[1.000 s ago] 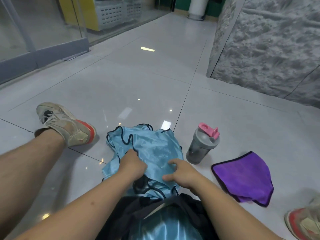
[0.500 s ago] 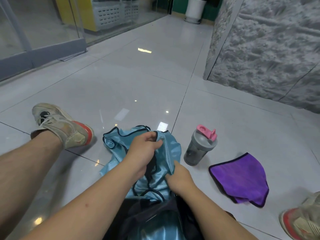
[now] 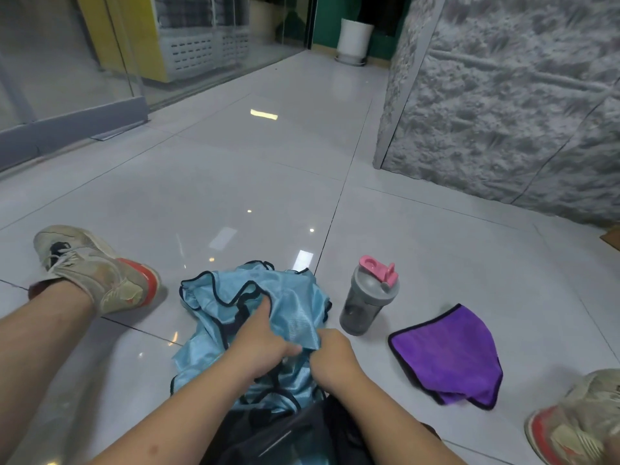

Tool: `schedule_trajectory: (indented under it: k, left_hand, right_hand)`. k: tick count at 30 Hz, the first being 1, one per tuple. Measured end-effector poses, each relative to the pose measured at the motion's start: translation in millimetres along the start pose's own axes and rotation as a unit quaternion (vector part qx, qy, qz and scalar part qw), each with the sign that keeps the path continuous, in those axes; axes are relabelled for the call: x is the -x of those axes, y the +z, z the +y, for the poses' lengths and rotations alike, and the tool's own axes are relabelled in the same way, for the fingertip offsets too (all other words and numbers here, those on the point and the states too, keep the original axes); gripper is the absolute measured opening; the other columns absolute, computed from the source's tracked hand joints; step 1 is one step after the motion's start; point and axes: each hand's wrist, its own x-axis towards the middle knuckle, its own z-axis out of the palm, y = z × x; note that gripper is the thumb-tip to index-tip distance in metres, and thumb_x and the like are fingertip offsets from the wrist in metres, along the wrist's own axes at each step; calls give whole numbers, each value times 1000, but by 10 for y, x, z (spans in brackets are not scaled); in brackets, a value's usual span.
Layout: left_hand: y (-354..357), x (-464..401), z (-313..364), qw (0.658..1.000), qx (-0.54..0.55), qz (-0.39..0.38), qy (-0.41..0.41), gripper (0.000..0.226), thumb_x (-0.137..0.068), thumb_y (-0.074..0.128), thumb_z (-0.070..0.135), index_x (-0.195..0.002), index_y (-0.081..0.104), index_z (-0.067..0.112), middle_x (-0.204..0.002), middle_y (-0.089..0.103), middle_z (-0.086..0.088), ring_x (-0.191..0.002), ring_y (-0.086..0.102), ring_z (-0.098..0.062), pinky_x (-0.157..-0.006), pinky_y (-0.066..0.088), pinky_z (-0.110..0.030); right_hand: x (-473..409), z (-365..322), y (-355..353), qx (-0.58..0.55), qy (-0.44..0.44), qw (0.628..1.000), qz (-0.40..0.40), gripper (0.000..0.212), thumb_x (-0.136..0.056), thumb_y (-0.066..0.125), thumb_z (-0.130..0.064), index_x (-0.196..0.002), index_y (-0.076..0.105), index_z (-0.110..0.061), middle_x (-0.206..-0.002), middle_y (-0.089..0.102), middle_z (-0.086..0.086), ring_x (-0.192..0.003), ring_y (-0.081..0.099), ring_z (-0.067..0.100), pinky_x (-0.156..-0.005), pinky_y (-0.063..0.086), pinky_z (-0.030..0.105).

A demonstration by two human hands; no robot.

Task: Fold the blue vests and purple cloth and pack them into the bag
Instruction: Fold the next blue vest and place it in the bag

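Head view: blue vests [image 3: 288,297] between fingers [image 3: 261,308].

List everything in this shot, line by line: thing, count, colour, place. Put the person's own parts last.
blue vests: a bunched pile, count unclear, light blue with dark trim, floor in front of the person
bag: one, black, bottom centre
purple cloth: one, purple with dark edge, floor right of the bottle
shaker bottle: one, grey with pink lid, upright between vests and cloth
white bin: one, white, far end
yellow cabinet: one, behind glass, top left
shoes: two, worn white and red, left and lower right
left hand: gripping the vests
right hand: gripping the vests
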Motion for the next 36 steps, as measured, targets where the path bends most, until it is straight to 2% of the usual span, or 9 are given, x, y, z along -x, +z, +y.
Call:
schedule_trajectory:
  k: [3,7,9,12,15,19,24,30,36]
  left_hand:
    - [58,-105,-136,998,-67,-8,7,91,-62,93,22,-143,52,31,-121,69,12,-107,67,-11,-95,55,-32]
    - [28,-115,-164,995,-97,19,5,18,-75,88,18,-89,77,18,-78,74,3,-72,67,-15,-70,53,-31]
    - [-35,-80,-96,999,-27,45,5,9,-78,82,11,-74,73,10,-65,70,-2,-63,64,-22,-62,50,-34]
    - [-198,27,152,986,164,21,28,10,-83,74,1,-92,77,1,-87,78,-16,-83,76,-37,-73,61,-44]
    - [-355,107,444,941,332,-42,50,16,-91,66,-2,-105,74,-3,-95,77,-21,-80,76,-32,-65,61,-38]
    - [-474,192,723,882,455,-103,68,21,-98,60,4,-117,67,-1,-104,72,-21,-91,73,-33,-81,63,-48]
    - [-547,232,807,882,451,-107,85,16,-102,57,9,-113,68,9,-101,72,-13,-97,71,-30,-99,54,-58]
    - [-646,134,707,889,454,-42,48,19,-100,63,17,-115,68,6,-100,73,-13,-85,74,-24,-86,60,-45]
    - [-631,75,633,891,450,28,46,30,-97,70,18,-120,66,-1,-106,79,-8,-110,73,-21,-110,50,-41]
  right_hand:
    - [10,-80,-31,-27,-1,1000,11,24,-84,50,-2,-67,59,-16,-73,67,2,-61,50,9,-52,41,18]
    - [10,-162,-70,-48,-18,999,16,23,-86,54,-3,-70,63,-15,-74,68,2,-63,55,10,-53,44,21]
    - [20,-205,-109,-93,-26,995,33,17,-85,57,-3,-73,65,-12,-73,68,6,-65,56,11,-57,46,23]
    - [29,-227,-155,-143,-27,988,50,15,-81,67,-11,-93,72,-19,-88,74,4,-77,69,15,-71,57,29]
    - [5,-185,-159,-149,-6,988,40,44,-79,77,-21,-120,65,-32,-109,71,-1,-95,72,17,-87,62,37]
    - [-26,-128,-118,-95,35,994,-51,79,-57,84,-28,-131,58,-32,-121,70,-6,-106,70,16,-91,61,38]
    - [-2,-47,-61,-24,70,997,-23,6,-80,64,-8,-82,68,-11,-81,68,3,-74,63,21,-59,51,29]
    - [11,-188,-285,-295,113,948,50,32,-76,61,-22,-98,73,-2,-86,74,15,-74,70,32,-64,50,38]
    - [10,-357,-600,-477,90,871,80,34,-93,54,-11,-118,68,7,-115,73,28,-103,74,41,-98,55,57]
